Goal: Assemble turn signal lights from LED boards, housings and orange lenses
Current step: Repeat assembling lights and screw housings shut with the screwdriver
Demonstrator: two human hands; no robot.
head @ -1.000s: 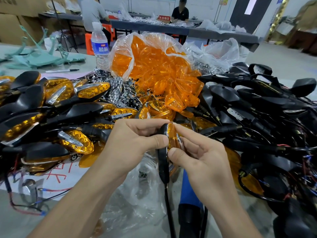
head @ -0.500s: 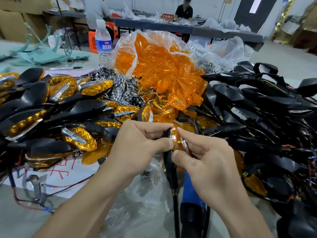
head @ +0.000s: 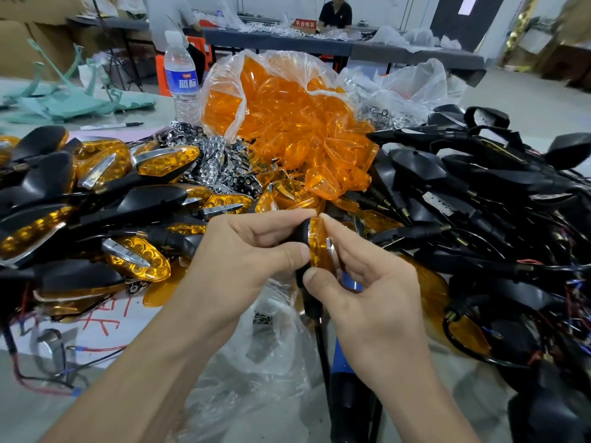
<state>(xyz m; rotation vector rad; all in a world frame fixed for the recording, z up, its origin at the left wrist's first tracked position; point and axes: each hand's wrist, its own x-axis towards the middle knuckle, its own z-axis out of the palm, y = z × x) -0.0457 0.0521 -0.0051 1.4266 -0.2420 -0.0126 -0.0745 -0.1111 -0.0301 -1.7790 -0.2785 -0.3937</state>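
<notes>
Head view: across the last second you picked up and set down nothing. Your left hand (head: 243, 260) kept its fingers curled round the black housing (head: 301, 233), and your right hand (head: 367, 298) kept pinching the orange lens (head: 317, 247) against it. The pair was held edge-on above the worktop (head: 32, 394), before the lens bag (head: 287, 123). Judgement: the press-fit was still under way, and this angle did not show whether the lens had seated.

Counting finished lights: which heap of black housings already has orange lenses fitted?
The left heap: its housings show orange lenses and chrome trim. The right heap is mostly bare black housings with loose wires.
</notes>
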